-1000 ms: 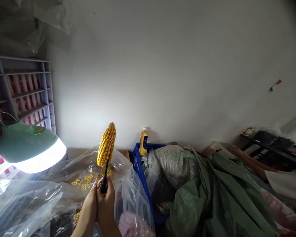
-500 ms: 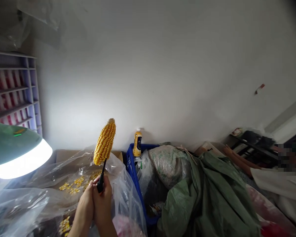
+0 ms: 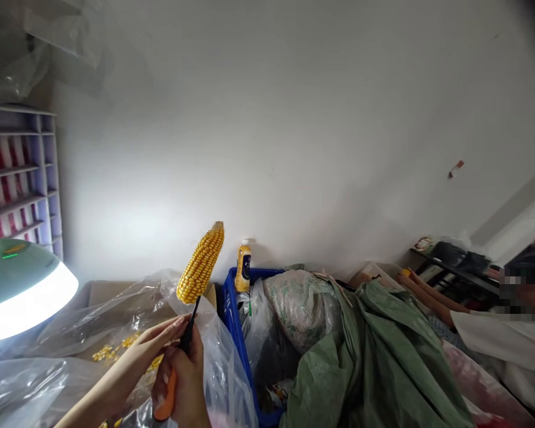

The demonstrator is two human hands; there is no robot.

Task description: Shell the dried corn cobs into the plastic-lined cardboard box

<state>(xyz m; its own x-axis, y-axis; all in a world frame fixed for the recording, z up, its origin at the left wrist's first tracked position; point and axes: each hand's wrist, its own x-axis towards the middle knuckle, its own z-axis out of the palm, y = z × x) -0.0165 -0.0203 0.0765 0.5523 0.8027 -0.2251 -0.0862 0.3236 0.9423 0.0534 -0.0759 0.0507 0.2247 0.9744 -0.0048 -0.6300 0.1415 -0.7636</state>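
A yellow corn cob [image 3: 201, 263] is stuck on the black shaft of a screwdriver [image 3: 178, 362] with an orange handle and is held up, tilted to the right. My right hand [image 3: 183, 380] is closed round the handle. My left hand [image 3: 149, 348] lies against the shaft with its fingers stretched out and together, holding nothing. Under the hands lies a clear plastic sheet [image 3: 129, 309] with loose yellow corn kernels [image 3: 111, 351] on it.
A lit green lamp [image 3: 20, 291] hangs at the left, before a purple shelf unit [image 3: 18, 172]. A blue crate [image 3: 236, 333] holds bags, with a yellow bottle [image 3: 243, 265] behind it. Green sacks [image 3: 383, 356] lie to the right. Another person's arm [image 3: 432, 300] reaches in at far right.
The cob has tilted further right. My right hand has slid down to the orange handle, which now shows. My left hand's fingers have stretched out along the shaft. The view has shifted right.
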